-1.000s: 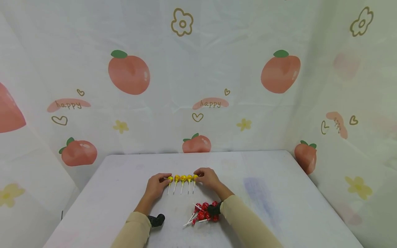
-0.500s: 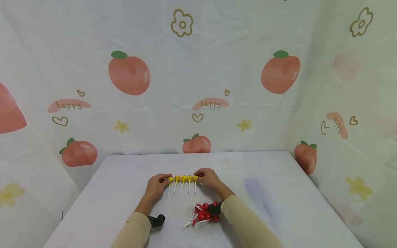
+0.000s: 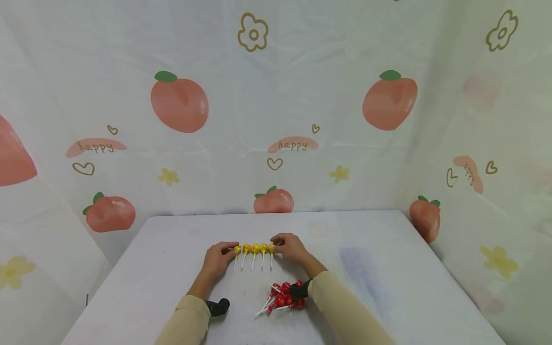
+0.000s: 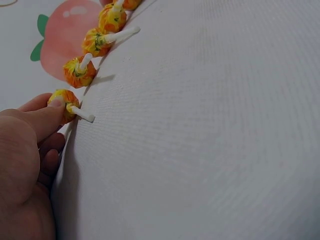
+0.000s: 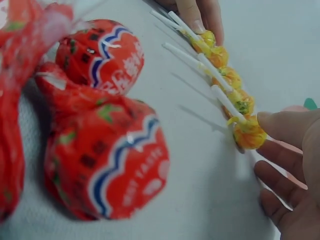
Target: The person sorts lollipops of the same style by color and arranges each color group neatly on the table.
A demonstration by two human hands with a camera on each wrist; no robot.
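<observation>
Several yellow-wrapped lollipops lie side by side in a row, their white sticks toward me in the head view. My left hand (image 3: 217,258) pinches the leftmost lollipop (image 4: 64,104) by its wrapped head between thumb and index finger. At the other end, my right hand (image 3: 290,247) holds the rightmost lollipop (image 5: 250,132), with the thumb on its head and the index fingertip right at its far side. The other right fingers are loosely bent. Between the hands, the middle lollipop (image 3: 255,249) and its neighbours rest untouched.
A loose pile of red-wrapped lollipops (image 3: 280,300) lies near the right forearm, partly hidden by the black wrist camera (image 3: 299,291). The white table (image 3: 172,249) backs onto a fruit-print curtain (image 3: 224,167).
The rightmost yellow lollipop's stick has swung slightly right and stands straighter. My right fingers have lifted a little. The left hand has stayed in place.
</observation>
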